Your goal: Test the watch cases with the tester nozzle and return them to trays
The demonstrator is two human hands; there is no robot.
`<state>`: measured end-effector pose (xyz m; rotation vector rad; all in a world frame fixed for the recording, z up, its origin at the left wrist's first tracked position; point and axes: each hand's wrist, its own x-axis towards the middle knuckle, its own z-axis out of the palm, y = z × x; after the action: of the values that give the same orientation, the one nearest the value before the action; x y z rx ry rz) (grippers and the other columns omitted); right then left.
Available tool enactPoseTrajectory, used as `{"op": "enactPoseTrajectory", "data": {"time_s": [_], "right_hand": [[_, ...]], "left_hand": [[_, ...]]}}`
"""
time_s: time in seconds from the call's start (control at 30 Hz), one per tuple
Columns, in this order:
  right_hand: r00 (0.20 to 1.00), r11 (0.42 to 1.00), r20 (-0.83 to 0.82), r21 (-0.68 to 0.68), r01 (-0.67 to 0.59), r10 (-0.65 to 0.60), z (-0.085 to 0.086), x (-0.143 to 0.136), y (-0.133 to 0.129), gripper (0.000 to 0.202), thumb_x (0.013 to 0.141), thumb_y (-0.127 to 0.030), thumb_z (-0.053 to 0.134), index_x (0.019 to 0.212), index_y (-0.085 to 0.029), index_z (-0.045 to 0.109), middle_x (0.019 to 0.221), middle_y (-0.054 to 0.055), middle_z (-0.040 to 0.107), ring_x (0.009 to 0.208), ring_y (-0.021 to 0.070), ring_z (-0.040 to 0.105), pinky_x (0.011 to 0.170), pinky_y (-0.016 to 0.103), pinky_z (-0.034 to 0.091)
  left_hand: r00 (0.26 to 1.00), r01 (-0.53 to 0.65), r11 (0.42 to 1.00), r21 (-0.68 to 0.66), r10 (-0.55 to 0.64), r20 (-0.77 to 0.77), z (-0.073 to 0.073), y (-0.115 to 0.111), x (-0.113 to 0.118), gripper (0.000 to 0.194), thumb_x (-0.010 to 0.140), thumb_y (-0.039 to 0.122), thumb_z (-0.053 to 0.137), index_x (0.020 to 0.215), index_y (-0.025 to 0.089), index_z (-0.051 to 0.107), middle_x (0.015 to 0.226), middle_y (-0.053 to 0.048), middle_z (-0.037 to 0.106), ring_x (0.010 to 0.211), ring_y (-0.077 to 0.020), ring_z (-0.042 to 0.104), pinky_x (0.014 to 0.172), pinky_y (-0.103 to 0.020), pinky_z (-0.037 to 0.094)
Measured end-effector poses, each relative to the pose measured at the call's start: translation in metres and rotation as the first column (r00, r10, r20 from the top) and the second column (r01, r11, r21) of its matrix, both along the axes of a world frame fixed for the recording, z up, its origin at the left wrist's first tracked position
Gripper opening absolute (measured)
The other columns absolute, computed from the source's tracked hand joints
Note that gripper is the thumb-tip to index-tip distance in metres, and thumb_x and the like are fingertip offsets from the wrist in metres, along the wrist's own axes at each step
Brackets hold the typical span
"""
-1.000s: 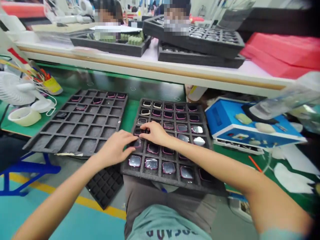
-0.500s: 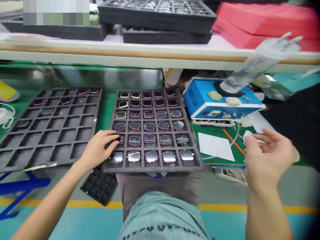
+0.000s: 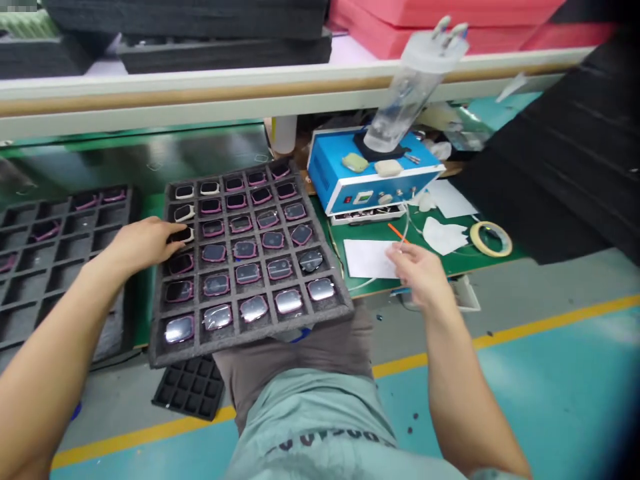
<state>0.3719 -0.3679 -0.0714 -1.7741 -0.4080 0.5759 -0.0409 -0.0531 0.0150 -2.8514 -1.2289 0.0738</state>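
Note:
A dark foam tray with rows of square compartments holds framed watch-like pieces. Most have purple rims, and a few at the far left have pale rims. My left hand reaches over the tray's left edge, thumb and finger on either side of a pale-rimmed watch case that lies in its compartment. My right hand is pinched closed above a white paper sheet; what sits between the fingertips, if anything, is too small to make out. A thin white tube passes close by those fingertips.
A second foam tray with some purple-rimmed pieces lies left. Behind my right hand stands a blue box device topped by a clear cylinder. A tape roll sits at right. A shelf edge crosses behind, bearing black and red trays.
The view has swung right. My left hand has moved farther up the tray's left column, to a pale-rimmed case. My right hand has come inward, over the white sheet.

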Motion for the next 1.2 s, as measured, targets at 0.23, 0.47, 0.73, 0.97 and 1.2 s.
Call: {"op": "enactPoseTrajectory", "data": {"time_s": [0.23,0.47,0.73,0.97,1.2], "right_hand": [[0.926,0.971,-0.292,0.077,-0.226,0.239,0.001,-0.006,-0.031,0.061,0.054,-0.064,0.094,0.057,-0.020,0.052,0.053,-0.006,0.040,0.044,0.0041,0.034,0.037,0.017,0.022],[0.889,0.948,-0.376,-0.073,-0.309,0.261,-0.012,-0.004,-0.037,0.062,0.050,-0.068,0.097,0.089,-0.022,0.081,0.065,0.004,0.058,0.050,0.0103,0.049,0.036,0.021,0.035],[0.838,0.916,-0.406,-0.006,-0.402,0.365,0.000,-0.030,-0.025,0.066,0.056,-0.068,0.095,0.094,-0.017,0.077,0.067,0.000,0.065,0.049,0.0090,0.055,0.039,0.019,0.042],[0.793,0.894,-0.430,0.091,-0.438,0.432,-0.005,-0.039,-0.025,0.060,0.062,-0.070,0.090,0.080,-0.015,0.071,0.072,0.005,0.071,0.052,0.0109,0.060,0.043,0.021,0.048],[0.662,0.817,-0.480,0.369,-0.443,0.576,0.003,-0.019,-0.052,0.044,0.082,-0.053,0.084,0.070,-0.017,0.064,0.060,-0.002,0.061,0.044,0.0067,0.053,0.042,0.016,0.046]], "left_hand": [[0.998,-0.029,1.000,-0.002,0.029,0.047,0.001,-0.020,0.012,0.061,0.105,0.057,0.042,0.124,0.006,0.070,0.112,-0.021,0.073,0.114,-0.0361,0.064,0.106,-0.056,0.049],[0.810,0.156,0.967,-0.201,-0.009,0.587,0.004,-0.172,0.029,0.039,0.102,0.028,0.055,0.140,0.018,0.058,0.134,-0.016,0.068,0.121,-0.0272,0.063,0.107,-0.043,0.050],[0.524,0.531,0.667,-0.523,0.227,0.821,-0.092,-0.307,0.080,0.039,0.088,0.026,0.069,0.127,0.019,0.068,0.116,-0.016,0.076,0.108,-0.0283,0.074,0.092,-0.040,0.060],[0.282,0.559,0.820,-0.127,-0.043,0.958,-0.098,-0.296,0.105,0.050,0.088,0.038,0.071,0.135,0.021,0.066,0.096,-0.014,0.075,0.101,-0.0341,0.075,0.088,-0.052,0.062],[0.269,0.518,0.851,-0.084,-0.069,0.961,-0.082,-0.289,0.113,0.049,0.090,0.038,0.067,0.136,0.022,0.068,0.103,-0.016,0.075,0.106,-0.0359,0.074,0.091,-0.054,0.062]]}}
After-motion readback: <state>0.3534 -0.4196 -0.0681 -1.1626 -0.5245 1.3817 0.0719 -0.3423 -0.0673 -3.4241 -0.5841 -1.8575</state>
